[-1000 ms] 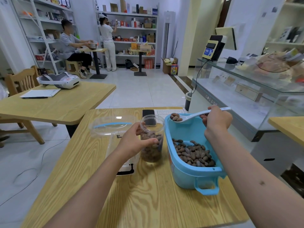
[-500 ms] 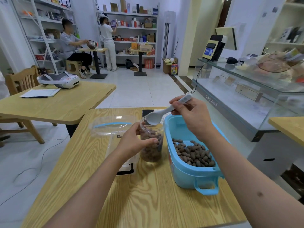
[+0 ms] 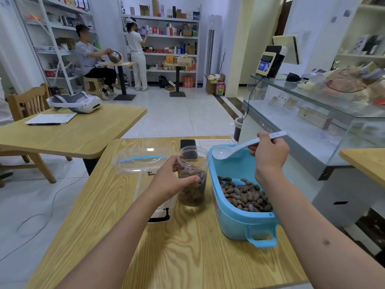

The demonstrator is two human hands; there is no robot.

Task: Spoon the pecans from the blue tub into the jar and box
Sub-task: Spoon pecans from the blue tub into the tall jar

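A clear plastic jar (image 3: 192,163), over half full of pecans, stands on the wooden table (image 3: 187,253). My left hand (image 3: 169,180) grips its side. The blue tub (image 3: 239,217) sits right of the jar with brown pecans (image 3: 243,193) heaped at its near end. My right hand (image 3: 269,155) holds a white spoon (image 3: 231,150) by the handle, its empty bowl hanging over the tub's far end. A clear box with a blue-handled lid (image 3: 142,160) lies left of the jar, partly behind my left hand.
A black phone (image 3: 188,144) and a printed sheet (image 3: 215,142) lie at the table's far edge. A glass counter (image 3: 312,122) stands to the right. Another wooden table (image 3: 68,130) with a headset is at left. Two people are by the far shelves.
The spoon carried pecans over to the jar and tipped them in. It has now swung back right, empty, above the tub. My left hand stayed on the jar.
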